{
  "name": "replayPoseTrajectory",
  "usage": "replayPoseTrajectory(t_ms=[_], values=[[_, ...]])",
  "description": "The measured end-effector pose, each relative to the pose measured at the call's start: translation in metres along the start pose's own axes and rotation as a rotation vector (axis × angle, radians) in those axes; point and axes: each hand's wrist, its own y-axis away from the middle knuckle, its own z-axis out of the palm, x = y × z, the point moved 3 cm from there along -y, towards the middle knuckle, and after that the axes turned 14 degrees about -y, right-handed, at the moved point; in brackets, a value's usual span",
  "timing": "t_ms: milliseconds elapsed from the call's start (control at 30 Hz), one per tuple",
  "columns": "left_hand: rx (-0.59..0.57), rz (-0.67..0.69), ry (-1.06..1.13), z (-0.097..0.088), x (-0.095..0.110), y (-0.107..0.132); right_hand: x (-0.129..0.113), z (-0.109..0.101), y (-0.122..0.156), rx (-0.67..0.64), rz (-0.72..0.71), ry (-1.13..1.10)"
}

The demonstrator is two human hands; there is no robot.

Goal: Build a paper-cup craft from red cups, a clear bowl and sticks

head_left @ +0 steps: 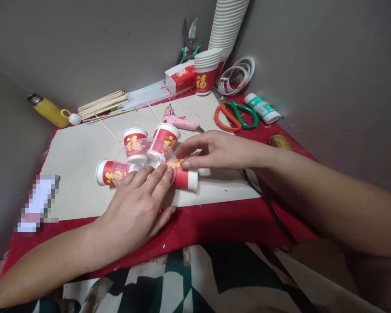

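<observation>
Several red and white paper cups [163,140] lie fanned out around a clear plastic lid [133,156] on a white board [78,165]. My left hand [140,208] lies flat over the near side of the cluster, fingers stretched out and pressing on the lid and cups. My right hand [211,150] reaches in from the right, fingers extended, its fingertips touching the rightmost cup [185,178]. Neither hand grips anything.
A pink glue gun [182,123] lies behind the cups, its black cord [267,204] trailing off the red table. Scissors [236,115], a glue tube [262,108], wire coil [236,78], stacked cups [208,71], pliers [189,43], wooden sticks [101,103], yellow lighter [48,111].
</observation>
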Motion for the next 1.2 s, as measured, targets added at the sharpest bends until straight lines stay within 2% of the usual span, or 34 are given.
replayPoseTrajectory(t_ms=[100, 200, 533, 1200], values=[[0.018, 0.005, -0.025, 0.002, 0.001, -0.002, 0.001, 0.001, 0.003, -0.096, 0.051, 0.048], [0.025, 0.011, -0.024, 0.003, 0.001, -0.004, 0.005, 0.004, 0.005, -0.128, 0.076, 0.059], [0.027, 0.024, 0.017, 0.005, -0.001, -0.005, 0.013, 0.009, 0.004, -0.035, 0.043, -0.015], [-0.042, 0.003, 0.142, 0.004, -0.009, -0.003, 0.012, 0.009, 0.006, -0.080, 0.031, -0.019]])
